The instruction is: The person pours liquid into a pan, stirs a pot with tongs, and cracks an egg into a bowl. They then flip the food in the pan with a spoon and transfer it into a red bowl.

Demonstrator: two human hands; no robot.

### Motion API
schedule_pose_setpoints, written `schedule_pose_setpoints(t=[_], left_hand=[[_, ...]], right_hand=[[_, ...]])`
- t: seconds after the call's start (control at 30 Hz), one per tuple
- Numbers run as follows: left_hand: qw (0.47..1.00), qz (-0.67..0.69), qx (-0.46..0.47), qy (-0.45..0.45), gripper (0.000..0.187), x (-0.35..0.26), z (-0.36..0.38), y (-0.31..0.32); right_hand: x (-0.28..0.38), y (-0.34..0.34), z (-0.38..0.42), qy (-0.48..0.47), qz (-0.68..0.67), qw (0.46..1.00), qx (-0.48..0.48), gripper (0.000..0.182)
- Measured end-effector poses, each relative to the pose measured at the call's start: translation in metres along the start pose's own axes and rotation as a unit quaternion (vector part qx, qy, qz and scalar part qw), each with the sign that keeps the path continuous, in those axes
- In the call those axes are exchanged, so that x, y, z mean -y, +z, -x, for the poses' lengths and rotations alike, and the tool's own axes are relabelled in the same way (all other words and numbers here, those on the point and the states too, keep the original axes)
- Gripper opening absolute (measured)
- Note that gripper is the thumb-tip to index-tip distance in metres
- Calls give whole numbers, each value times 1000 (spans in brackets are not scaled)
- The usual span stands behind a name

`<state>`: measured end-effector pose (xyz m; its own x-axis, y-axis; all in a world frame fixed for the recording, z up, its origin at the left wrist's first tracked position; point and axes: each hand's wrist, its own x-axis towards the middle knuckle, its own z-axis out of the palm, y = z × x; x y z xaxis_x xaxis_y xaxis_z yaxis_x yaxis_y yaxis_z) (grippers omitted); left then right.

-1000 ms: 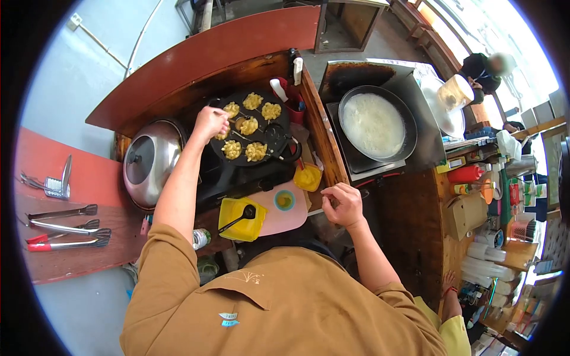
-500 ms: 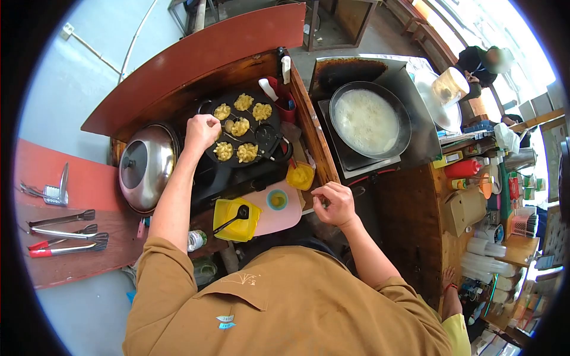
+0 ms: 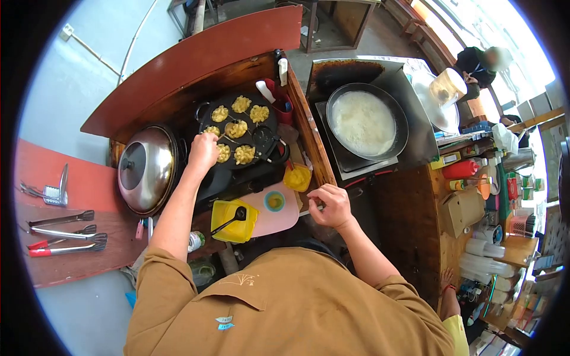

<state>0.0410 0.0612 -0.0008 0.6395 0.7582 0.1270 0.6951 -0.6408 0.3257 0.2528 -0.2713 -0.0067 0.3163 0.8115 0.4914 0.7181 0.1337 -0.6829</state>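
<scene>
My left hand (image 3: 204,152) is over the left edge of a dark round pan with wells (image 3: 249,127), its fingertips pinched beside a yellow clump (image 3: 211,131). What the fingers hold, if anything, is hidden. Several other yellow clumps, such as the one in the middle (image 3: 236,129), sit in the pan, some with thin sticks. My right hand (image 3: 332,205) hovers curled by the counter's wooden edge, with nothing visible in it. Near it are a tub of yellow food (image 3: 297,177) and a small blue-rimmed cup (image 3: 275,201). A yellow container (image 3: 248,222) holds a black ladle (image 3: 240,213).
A large domed metal lid (image 3: 144,169) stands left of the pan. Tongs (image 3: 65,230) lie on the red side board. To the right, a wok of pale bubbling liquid (image 3: 363,123) sits on a stove. Another person's hand (image 3: 447,279) rests on the wooden counter at lower right.
My left hand has moved down and slightly left over the pan, uncovering part of the left clump's well. My right hand has shifted slightly left and stays curled.
</scene>
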Motion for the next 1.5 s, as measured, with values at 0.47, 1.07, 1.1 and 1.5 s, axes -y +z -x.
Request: schedule_pose_setpoints(t=[0.47,1.07,1.1,1.5], left_hand=[[960,-261,-77,62,15,-7,1,25],[997,-15,43,-68,19,-66,48,5],[999,-18,15,-46,19,-65,48,14],[990,-114,-70,-38,17,-62,40,26]], right_hand=[[1,1,0,-14,8,1000,11,8],[1,-1,0,-23,0,1000,12,9],[1,-1,-1,-25,-2,1000,14,9],[1,-2,-1,-34,-2,999,5,10]])
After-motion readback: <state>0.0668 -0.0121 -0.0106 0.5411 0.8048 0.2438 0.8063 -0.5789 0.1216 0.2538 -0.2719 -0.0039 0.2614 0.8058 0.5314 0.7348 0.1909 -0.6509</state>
